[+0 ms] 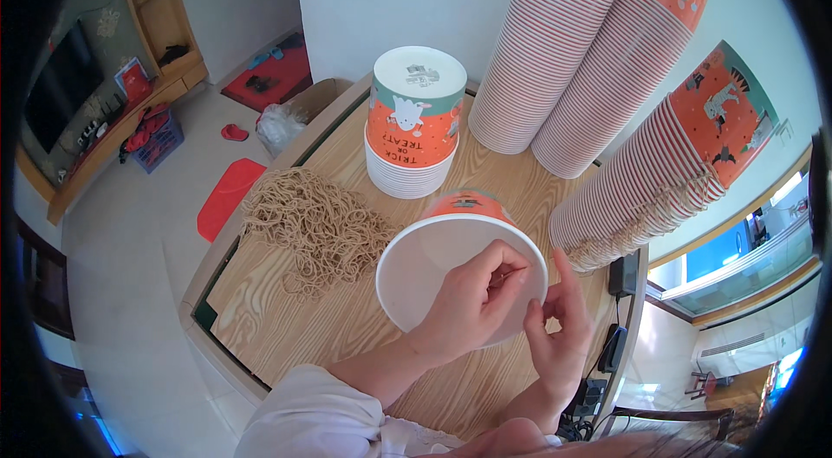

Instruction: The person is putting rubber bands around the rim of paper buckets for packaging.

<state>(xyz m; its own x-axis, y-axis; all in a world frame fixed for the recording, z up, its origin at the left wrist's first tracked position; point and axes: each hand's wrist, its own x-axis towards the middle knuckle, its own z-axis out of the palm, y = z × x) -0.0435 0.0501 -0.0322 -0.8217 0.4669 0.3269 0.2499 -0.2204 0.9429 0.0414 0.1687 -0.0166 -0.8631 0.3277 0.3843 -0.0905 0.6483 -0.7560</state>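
Note:
A white-lined paper bucket with an orange printed outside lies tipped on the table, its mouth toward me. My left hand reaches into the mouth, thumb and forefinger pinched together near the right inner wall. Whatever is between those fingertips is too small to make out. Beside the right rim is my right hand, thumb close to the rim, forefinger stretched up and the fingers apart. A loose heap of tan cord spreads over the wood-patterned table to the left.
Upside-down nested buckets stand behind the heap. Tall bucket stacks rise at the back; another leaning stack on the right has cord lengths along its side. Black power adapters sit at the right edge. A red stool stands left.

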